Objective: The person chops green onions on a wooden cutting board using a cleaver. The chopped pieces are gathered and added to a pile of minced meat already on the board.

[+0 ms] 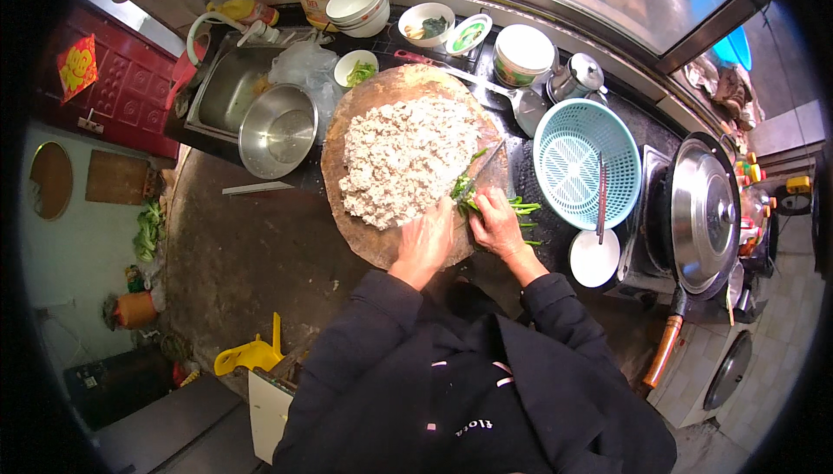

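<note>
My left hand (426, 240) is closed at the near right of a round wooden chopping board (364, 93). A knife blade (488, 160), seen nearly edge-on, slants from this hand towards the board's right edge; its handle is hidden. Beside it, my right hand (498, 221) grips a bunch of green stems (526, 206), whose ends stick out to the right beyond the board. Cut green pieces (461, 185) lie between the blade and a wide heap of pale minced food (407, 155), which covers much of the board.
A steel basin (280, 130) stands left, by the sink (228, 87). Bowls (426, 24) and a ladle (530, 110) lie beyond the board. To the right are a blue-green colander (543, 168) with chopsticks (602, 194), a white bowl (594, 259) and a lidded wok (706, 214).
</note>
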Available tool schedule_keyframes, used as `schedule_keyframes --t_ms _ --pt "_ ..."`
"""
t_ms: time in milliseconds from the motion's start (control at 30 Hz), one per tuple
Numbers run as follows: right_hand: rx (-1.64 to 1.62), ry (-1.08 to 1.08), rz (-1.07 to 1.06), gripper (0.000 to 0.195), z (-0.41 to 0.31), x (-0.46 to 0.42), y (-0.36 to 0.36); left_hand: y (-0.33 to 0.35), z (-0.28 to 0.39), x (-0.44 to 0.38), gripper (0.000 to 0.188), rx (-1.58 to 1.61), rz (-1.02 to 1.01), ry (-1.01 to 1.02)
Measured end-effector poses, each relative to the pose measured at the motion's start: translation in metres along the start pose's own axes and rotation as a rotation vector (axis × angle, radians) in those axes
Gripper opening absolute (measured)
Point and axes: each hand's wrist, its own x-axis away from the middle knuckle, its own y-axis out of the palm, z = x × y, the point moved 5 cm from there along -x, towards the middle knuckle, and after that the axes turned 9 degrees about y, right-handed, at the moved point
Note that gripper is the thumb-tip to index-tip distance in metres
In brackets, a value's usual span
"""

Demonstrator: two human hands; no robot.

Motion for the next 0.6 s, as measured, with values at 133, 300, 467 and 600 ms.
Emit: schedule_keyframes --t_ms 133,300,467,600 --pt "0.012 0.027 0.003 0.03 0.009 0.006 0.005 -0.028 0.017 0.027 0.02 0.039 -0.106 -0.071" --pt "0.001 -0.075 -0.065 0.032 0.004 0.004 0.0 0.005 -0.006 0.008 0.02 0.155 -0.041 -0.078" --pt "-0.059 -0.17 -0.102 0.031 0.004 -0.009 0.002 -0.021 -0.02 0.021 0.021 0.209 0.072 -0.212" --pt "0.052 -0.142 -0.104 0.037 0.019 -0.047 0.005 -0.035 -0.023 0.029 0.027 0.225 0.106 -0.291"
